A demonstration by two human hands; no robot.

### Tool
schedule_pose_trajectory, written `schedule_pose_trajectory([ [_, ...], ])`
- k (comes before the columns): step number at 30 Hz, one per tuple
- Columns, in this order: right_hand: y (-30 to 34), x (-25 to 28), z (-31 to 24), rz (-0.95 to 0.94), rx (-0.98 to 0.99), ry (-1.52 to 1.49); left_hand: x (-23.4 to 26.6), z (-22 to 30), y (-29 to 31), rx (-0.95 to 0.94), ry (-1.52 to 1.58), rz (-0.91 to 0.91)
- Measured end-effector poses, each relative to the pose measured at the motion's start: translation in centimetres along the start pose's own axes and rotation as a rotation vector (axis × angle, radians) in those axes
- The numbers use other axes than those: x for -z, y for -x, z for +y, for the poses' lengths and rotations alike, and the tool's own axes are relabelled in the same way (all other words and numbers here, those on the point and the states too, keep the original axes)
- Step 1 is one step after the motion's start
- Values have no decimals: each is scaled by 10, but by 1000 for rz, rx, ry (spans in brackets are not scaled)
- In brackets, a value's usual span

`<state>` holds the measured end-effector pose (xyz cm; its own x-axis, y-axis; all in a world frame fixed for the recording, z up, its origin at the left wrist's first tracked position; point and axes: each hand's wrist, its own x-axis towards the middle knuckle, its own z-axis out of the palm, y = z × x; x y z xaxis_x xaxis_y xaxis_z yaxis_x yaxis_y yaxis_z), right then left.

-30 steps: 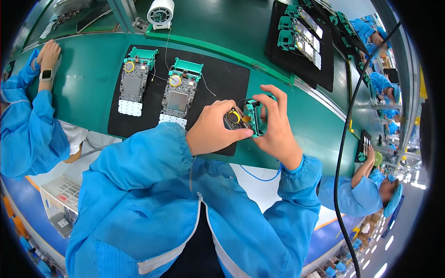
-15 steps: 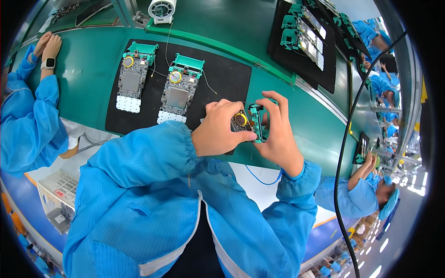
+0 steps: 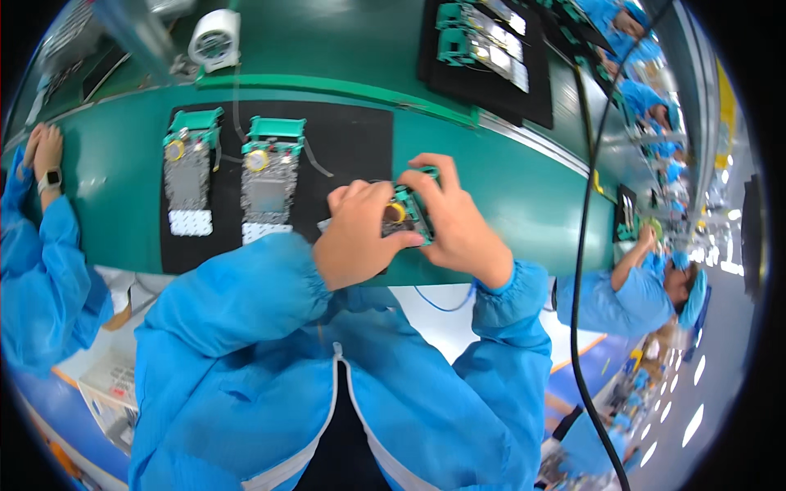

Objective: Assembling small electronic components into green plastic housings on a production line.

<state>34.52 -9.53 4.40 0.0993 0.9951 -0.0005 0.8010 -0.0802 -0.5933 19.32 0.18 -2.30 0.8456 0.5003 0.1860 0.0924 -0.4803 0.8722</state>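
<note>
Between my hands is a circuit board [image 3: 393, 218] with a round yellow-rimmed part and a green plastic bracket [image 3: 421, 216] at its right end. My left hand [image 3: 356, 236] is closed round the board, its thumb lying along the near side and its fingers covering most of it. The fingers and thumb of my right hand [image 3: 460, 225] grip the bracket from the right. Two similar boards, a left one [image 3: 188, 182] and a nearer-to-centre one [image 3: 268, 190], lie on a black mat [image 3: 352, 135], each with a green bracket at its far end and a white perforated strip at its near end.
Thin wires trail from the lying boards. A white fan-like device [image 3: 215, 41] stands behind the green rail [image 3: 327, 88]. More boards rest on a black tray [image 3: 536, 90] at far right. A black cable [image 3: 580, 303] hangs at right. A co-worker's hands [image 3: 45, 151] rest at left.
The whole view has shifted, so the bench sits further left. My right fingers have closed in on the bracket, which now looks more tilted. Both hands keep hold of the board.
</note>
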Motion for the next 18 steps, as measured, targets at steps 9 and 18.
schedule_pose_trajectory([
  [9, -18, 6, 18, -105, 157, -95, 28, -3, 0, 62, -38, -108],
  [18, -72, -42, 26, 213, 181, 107, 114, 23, 67, 63, -496, 168],
])
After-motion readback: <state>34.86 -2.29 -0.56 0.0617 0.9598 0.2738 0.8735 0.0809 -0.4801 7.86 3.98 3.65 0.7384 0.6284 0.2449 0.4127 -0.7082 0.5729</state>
